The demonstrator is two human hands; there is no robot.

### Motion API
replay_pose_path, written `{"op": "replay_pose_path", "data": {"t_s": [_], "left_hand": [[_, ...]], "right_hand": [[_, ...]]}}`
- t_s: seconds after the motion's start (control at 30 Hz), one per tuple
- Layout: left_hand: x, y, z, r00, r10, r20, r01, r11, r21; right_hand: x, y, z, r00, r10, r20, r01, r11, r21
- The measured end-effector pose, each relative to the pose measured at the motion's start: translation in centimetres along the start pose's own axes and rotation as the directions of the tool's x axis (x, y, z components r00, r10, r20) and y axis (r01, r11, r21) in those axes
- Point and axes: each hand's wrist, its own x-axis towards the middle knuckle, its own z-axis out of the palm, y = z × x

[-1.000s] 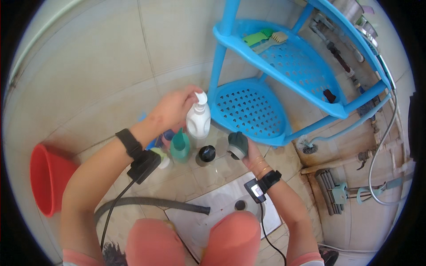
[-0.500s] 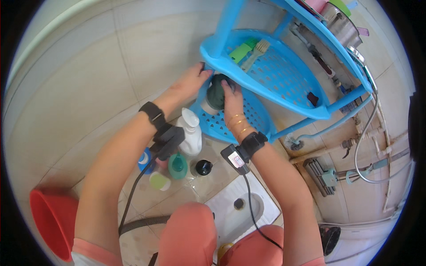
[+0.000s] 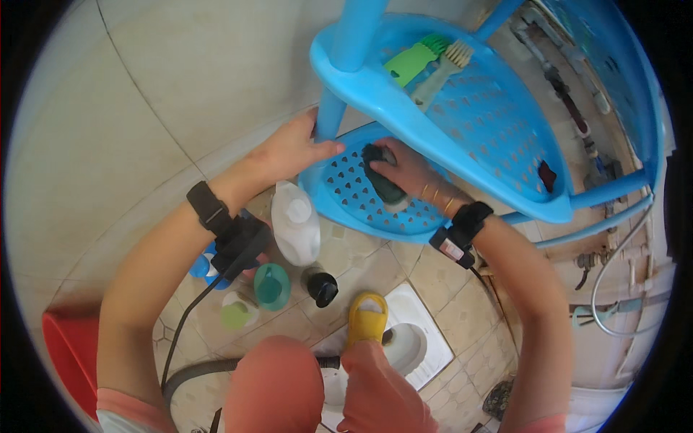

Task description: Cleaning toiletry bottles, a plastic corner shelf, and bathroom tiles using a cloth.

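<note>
My right hand [image 3: 410,170] presses a dark green scouring pad [image 3: 385,185] onto the holed lower tier [image 3: 345,189] of a blue plastic corner rack. The fingers are closed round the pad. On the left, my left hand [image 3: 287,150] grips the rack's blue post [image 3: 330,117], its thumb in front and its other fingers partly hidden behind. The upper tier [image 3: 491,137] slants above my right hand, bearing a green brush [image 3: 413,65] and a pale-bristled brush [image 3: 442,75].
Below the rack stand a white bottle [image 3: 298,232], a green bottle [image 3: 272,287], a black-topped bottle [image 3: 322,287] and a pale green-lidded container [image 3: 235,313]. A squat toilet [image 3: 432,339] lies by a yellow slipper [image 3: 367,325]. A red bucket [image 3: 68,353] sits left; a shower hose [image 3: 600,289] hangs right.
My right hand and the pad have moved from beside the post, rightward and down across the lower tier. My left hand has slid lower on the post. The view has shifted closer to the rack.
</note>
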Motion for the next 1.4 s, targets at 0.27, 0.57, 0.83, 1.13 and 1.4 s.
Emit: {"op": "replay_pose_path", "data": {"t_s": [0.27, 0.57, 0.83, 1.13, 1.4], "left_hand": [[0.1, -2.3, 0.8, 0.920, -0.221, 0.322, 0.254, 0.965, -0.061], [-1.9, -1.0, 1.5, 0.996, -0.035, 0.082, -0.018, 0.825, 0.565], [-7.3, 6.6, 6.0, 0.960, 0.162, 0.230, -0.254, 0.852, 0.459], [-1.2, -5.4, 19.4, 0.997, -0.004, -0.082, 0.057, 0.746, 0.663], [0.0, -8.2, 22.7, 0.819, -0.309, -0.484, 0.473, 0.841, 0.263]], "right_hand": [[-1.1, 5.4, 15.6, 0.951, -0.160, -0.264, 0.172, 0.985, 0.024], [0.8, 6.6, 19.1, 0.933, -0.092, -0.348, 0.065, 0.994, -0.089], [1.0, 8.1, 17.7, 0.943, -0.143, -0.301, 0.117, 0.988, -0.104], [0.8, 10.3, 14.3, 0.921, -0.366, -0.134, 0.307, 0.893, -0.330], [5.0, 16.6, 17.2, 0.938, -0.347, 0.015, 0.317, 0.837, -0.447]]}}
